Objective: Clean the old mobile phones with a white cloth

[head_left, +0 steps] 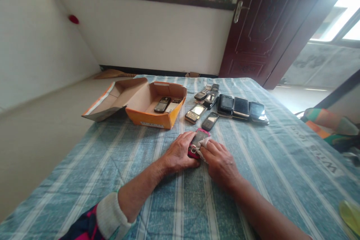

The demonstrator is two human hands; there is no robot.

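A pink mobile phone [200, 137] with a dark screen lies at the middle of the cloth-covered table, just in front of me. My left hand [180, 152] grips it along its left side and bottom edge. Bunched in the fingers of my right hand [221, 162] is a white tissue [203, 145], pressed against the right part of the phone. The two hands and the tissue hide part of its keypad. Beyond it lie a dark keypad phone [210, 121] and a gold-rimmed phone [195, 113].
An orange cardboard box [153, 119] with its lid open holds phones, one dark phone [162, 104] among them. Several more phones [211, 98] lie at the back, and larger touchscreen phones [241, 107] sit in a row to the right. A dark red door [258, 26] stands behind.
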